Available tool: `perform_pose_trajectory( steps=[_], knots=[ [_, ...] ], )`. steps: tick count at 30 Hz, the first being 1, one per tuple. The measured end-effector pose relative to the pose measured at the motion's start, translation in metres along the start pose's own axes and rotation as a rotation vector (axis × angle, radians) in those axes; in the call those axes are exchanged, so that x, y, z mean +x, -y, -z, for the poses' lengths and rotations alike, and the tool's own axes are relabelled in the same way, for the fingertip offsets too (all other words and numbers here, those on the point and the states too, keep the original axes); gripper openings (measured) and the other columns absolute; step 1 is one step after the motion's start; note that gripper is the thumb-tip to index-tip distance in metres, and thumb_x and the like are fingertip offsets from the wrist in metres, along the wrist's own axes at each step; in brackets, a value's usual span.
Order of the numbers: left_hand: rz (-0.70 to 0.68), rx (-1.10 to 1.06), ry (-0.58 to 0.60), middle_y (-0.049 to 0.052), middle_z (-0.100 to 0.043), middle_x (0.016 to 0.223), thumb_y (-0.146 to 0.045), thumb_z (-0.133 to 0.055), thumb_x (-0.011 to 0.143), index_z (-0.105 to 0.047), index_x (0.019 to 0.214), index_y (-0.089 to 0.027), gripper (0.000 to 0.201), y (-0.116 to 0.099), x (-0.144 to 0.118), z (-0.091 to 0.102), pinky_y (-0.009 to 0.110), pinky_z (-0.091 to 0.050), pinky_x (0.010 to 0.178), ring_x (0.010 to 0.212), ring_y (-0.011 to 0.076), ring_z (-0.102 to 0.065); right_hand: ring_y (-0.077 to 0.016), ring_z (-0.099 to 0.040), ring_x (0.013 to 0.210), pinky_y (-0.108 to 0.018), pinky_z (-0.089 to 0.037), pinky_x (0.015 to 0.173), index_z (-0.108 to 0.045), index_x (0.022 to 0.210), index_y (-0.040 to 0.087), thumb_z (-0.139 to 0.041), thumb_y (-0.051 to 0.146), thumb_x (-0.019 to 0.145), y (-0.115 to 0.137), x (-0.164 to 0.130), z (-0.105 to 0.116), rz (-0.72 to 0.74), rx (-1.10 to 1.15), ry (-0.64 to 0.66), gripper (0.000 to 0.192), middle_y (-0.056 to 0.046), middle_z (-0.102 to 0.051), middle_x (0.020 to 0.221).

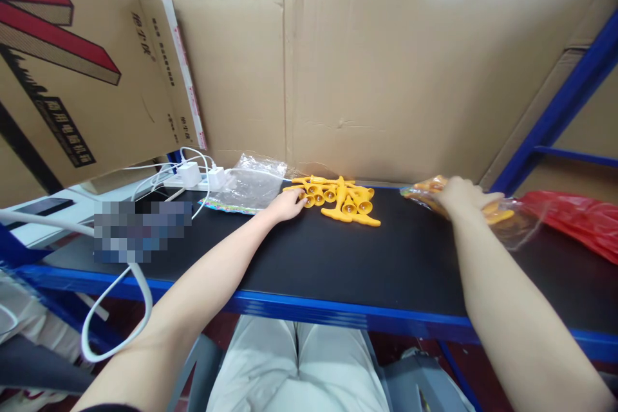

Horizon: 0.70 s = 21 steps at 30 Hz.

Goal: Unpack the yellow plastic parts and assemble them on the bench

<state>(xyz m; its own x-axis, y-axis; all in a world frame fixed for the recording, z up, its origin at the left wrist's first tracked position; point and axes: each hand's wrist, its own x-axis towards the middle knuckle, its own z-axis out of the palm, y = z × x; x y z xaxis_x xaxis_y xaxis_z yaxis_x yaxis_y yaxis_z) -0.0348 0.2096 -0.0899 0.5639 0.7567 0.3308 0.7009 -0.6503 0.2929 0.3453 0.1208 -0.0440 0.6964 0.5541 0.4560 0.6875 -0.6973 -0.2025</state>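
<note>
A small pile of yellow plastic parts (340, 198) lies at the back of the black worktop (338, 257). My left hand (286, 205) reaches to the pile's left edge, and its fingertips touch one of the yellow parts. My right hand (461, 196) rests palm down on a clear plastic bag of yellow parts (502, 215) at the right, pressing or gripping it. A stack of empty clear bags (248, 183) lies just left of the yellow pile.
A cardboard wall (386, 77) closes the back, and a printed carton (72, 77) leans at the left. White chargers and cables (193, 175) sit at the back left. A red plastic bag (579, 219) lies far right. The blue shelf edge (338, 312) runs along the front.
</note>
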Motion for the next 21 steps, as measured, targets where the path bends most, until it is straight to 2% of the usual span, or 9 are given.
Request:
perform_pose_trajectory(
  steps=[3,7,11,16,21],
  knots=[
    [-0.032,-0.012,-0.015,0.012,-0.067,0.111,-0.034,-0.044,0.089,-0.061,0.112,-0.013,0.035,-0.001,0.000,0.001,0.036,-0.048,0.088,0.098,0.0261,-0.063,-0.0352,-0.052,0.109,-0.058,-0.018,0.095,-0.057,0.118,0.009,-0.066,0.040,0.076,0.008,-0.006,0.016,-0.088,0.065,-0.030,0.053,-0.026,-0.059,0.113],
    [-0.080,-0.028,-0.032,0.011,-0.067,0.110,-0.034,-0.049,0.086,-0.063,0.109,-0.015,0.034,-0.003,-0.002,0.003,0.034,-0.048,0.088,0.098,0.0244,-0.063,-0.0337,-0.054,0.106,-0.056,-0.020,0.095,-0.057,0.115,0.006,-0.064,0.025,0.074,0.020,-0.014,0.032,-0.024,0.158,-0.207,0.046,-0.026,-0.059,0.113],
    [-0.129,-0.064,-0.024,0.010,-0.068,0.110,-0.033,-0.050,0.085,-0.063,0.108,-0.015,0.033,-0.005,-0.003,0.005,0.033,-0.048,0.087,0.097,0.0231,-0.064,-0.0338,-0.056,0.099,-0.055,-0.022,0.095,-0.059,0.107,0.006,-0.061,0.021,0.071,0.030,-0.020,0.041,0.085,0.219,-0.396,0.039,-0.024,-0.062,0.106],
    [-0.148,-0.087,-0.013,0.010,-0.067,0.113,-0.034,-0.051,0.084,-0.063,0.110,-0.016,0.034,-0.010,-0.006,0.006,0.033,-0.048,0.089,0.099,0.0232,-0.063,-0.0312,-0.056,0.096,-0.053,-0.026,0.096,-0.056,0.106,0.009,-0.054,0.027,0.073,0.045,-0.029,0.044,0.398,0.323,-0.539,0.038,-0.020,-0.062,0.103],
    [-0.056,-0.032,-0.017,0.009,-0.068,0.107,-0.041,-0.049,0.086,-0.061,0.114,-0.020,0.037,-0.019,-0.008,0.011,0.040,-0.047,0.089,0.099,0.0269,-0.064,-0.0297,-0.056,0.101,-0.056,-0.025,0.100,-0.055,0.108,0.016,-0.054,0.029,0.075,0.068,-0.042,0.038,0.763,0.517,-0.517,0.036,-0.013,-0.063,0.104]
  ],
)
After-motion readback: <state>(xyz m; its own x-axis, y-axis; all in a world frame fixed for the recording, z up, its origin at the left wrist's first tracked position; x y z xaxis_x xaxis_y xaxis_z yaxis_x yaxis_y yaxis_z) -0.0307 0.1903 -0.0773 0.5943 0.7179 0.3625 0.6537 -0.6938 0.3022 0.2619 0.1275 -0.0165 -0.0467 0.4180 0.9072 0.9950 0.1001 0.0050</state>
